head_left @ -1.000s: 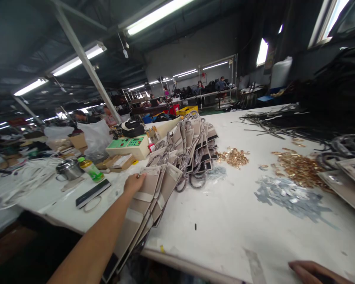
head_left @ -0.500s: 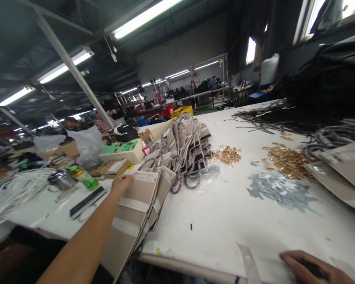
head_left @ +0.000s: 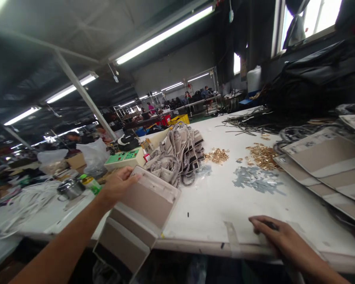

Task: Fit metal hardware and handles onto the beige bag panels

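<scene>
My left hand [head_left: 122,182] grips the top edge of a beige bag panel [head_left: 155,197], thumb over its face. The panel has pale strips and a black lower part, and hangs tilted over the table's front edge. Over the front of the table is my right hand [head_left: 279,232], fingers curled around a small dark object [head_left: 271,225] whose kind I cannot make out. Beyond the left hand lies a heap of similar panels [head_left: 180,146] with grey wrapped handles. Grey metal plates [head_left: 256,179] and gold metal fittings [head_left: 262,156] are spread past the right hand.
More beige panels [head_left: 322,154] are stacked at the right. A second gold pile [head_left: 218,156] sits mid-table. On the left are a green-topped machine [head_left: 126,156], a metal mug [head_left: 71,188], a bottle [head_left: 90,182] and white cord [head_left: 32,201]. Black material [head_left: 313,83] is piled behind.
My left hand has drawn one panel away from the heap, and its lower part now swings over the edge. My right hand has come further into view. The camera has turned slightly right.
</scene>
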A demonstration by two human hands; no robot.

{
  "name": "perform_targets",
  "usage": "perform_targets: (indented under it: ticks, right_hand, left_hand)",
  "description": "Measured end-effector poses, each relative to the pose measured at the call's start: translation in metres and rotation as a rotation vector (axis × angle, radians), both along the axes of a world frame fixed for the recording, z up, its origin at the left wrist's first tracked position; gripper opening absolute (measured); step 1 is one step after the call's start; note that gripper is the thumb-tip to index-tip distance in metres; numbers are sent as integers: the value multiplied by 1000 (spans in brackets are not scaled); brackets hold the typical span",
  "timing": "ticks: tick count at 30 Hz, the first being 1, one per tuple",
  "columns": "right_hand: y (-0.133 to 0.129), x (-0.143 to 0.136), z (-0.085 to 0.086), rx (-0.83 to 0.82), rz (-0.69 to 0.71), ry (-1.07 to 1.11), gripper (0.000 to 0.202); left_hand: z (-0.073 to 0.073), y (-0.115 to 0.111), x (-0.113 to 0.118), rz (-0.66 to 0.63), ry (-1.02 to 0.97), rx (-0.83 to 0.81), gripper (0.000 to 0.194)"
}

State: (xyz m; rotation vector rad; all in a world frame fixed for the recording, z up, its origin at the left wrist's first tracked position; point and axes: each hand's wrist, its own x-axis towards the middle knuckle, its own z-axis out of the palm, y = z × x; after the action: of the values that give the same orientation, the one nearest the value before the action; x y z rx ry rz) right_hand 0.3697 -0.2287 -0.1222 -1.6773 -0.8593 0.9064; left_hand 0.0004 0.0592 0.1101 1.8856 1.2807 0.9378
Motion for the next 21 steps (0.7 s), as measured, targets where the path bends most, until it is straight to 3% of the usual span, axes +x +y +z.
perform_targets:
  ticks: [3, 7, 10, 13, 17, 21]
  right_hand:
    - [-14, -12, 15, 129, 136, 188, 78]
    - [-43, -35, 25, 258, 310, 489, 86]
    - [-64, -43, 18, 163, 244, 500, 80]
    - [-82, -37, 2, 107, 119, 448, 69]
    - [-102, -26, -23, 91, 17, 517, 64]
    - [-116, -24, -40, 85, -120, 590, 62]
  left_hand:
    - [-9, -57, 34, -363, 102, -183, 56]
    - [-65, -112, 84, -669, 190, -380, 55]
    - [-113, -131, 110, -759, 174, -513, 66]
    - [-146, -142, 124, -797, 234, -664, 72]
    - [-171, -155, 138, -846, 140, -857, 71]
    - [-186, -163, 154, -847, -25, -940, 75]
